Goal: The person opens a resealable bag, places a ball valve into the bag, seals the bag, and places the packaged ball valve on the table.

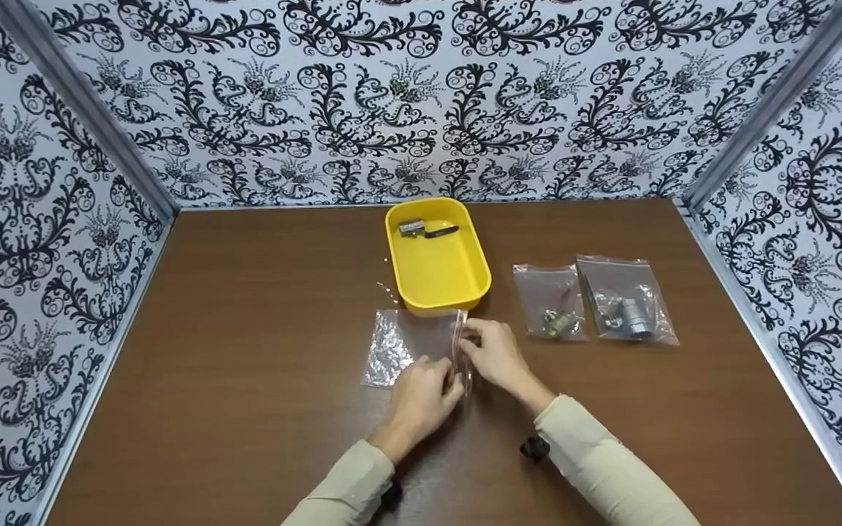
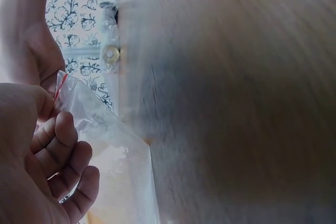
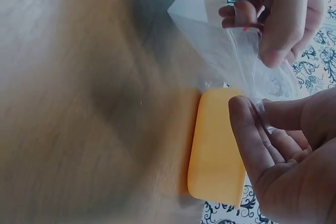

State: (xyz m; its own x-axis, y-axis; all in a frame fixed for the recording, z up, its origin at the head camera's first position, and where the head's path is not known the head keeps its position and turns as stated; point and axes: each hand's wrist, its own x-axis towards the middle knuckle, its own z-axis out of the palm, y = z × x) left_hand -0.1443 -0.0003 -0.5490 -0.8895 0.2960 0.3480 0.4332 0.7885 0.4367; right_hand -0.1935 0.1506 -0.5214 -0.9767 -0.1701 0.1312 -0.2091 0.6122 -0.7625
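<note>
Both hands hold a clear zip bag [image 1: 415, 340] by its zip edge, which faces right in the head view. My left hand [image 1: 422, 398] pinches the near part of that edge, its fingers curled, as the left wrist view also shows beside the red zip line. Farther along the same edge, my right hand [image 1: 495, 356] pinches the plastic between thumb and fingers [image 3: 254, 135]. The bag looks flat, with nothing visible inside. Just beyond it stands a yellow tray [image 1: 435, 281] holding a metal valve [image 1: 412, 229] with a dark handle [image 1: 441, 231] at its far end.
To the right lie two filled zip bags: one with a brass fitting [image 1: 560, 324], the other with a larger grey metal fitting [image 1: 636, 318]. Patterned panels [image 1: 406, 95] enclose the brown table [image 1: 260, 307] at the back and sides.
</note>
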